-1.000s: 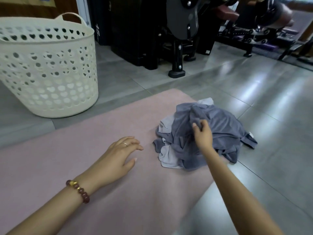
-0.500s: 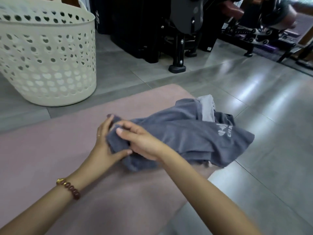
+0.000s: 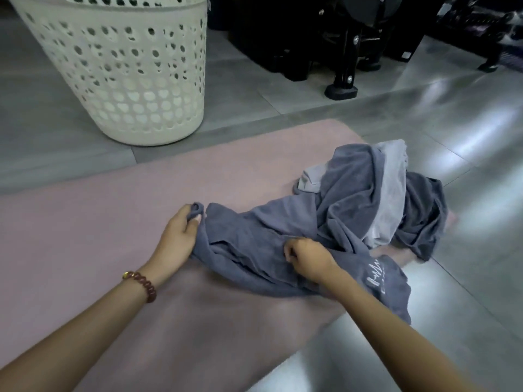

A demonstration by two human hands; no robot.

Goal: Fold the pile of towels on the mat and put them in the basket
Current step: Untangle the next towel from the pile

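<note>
Well, my left hand (image 3: 181,236) pinches a bunched corner of the dark grey towel (image 3: 254,244), thumb and fingers curled round the hem. My right hand (image 3: 308,258) is clenched on a fold nearer the cloth's middle. The towel lies crumpled across the pink mat (image 3: 99,222) between my hands. Its logo end trails off the mat's edge toward 4 o'clock, and its far part runs into the pile (image 3: 368,188) at 2 o'clock. A light grey towel (image 3: 392,171) is tangled through that pile. The basket (image 3: 127,80) stands on the floor at 11 o'clock, well apart from the cloth.

I judge this towel light, limp and soft – it will sag wherever I am not holding it. It looks more likely to cling than to slip, so it could drag its neighbours along if I pull hard. Nothing here can break.

The corner grip on the left is the right sort of hold. The mid-fold grip on the right only bunches the cloth, so I would want the neighbouring corner on the same hem – then a lift should let the towel hang flat.
</note>
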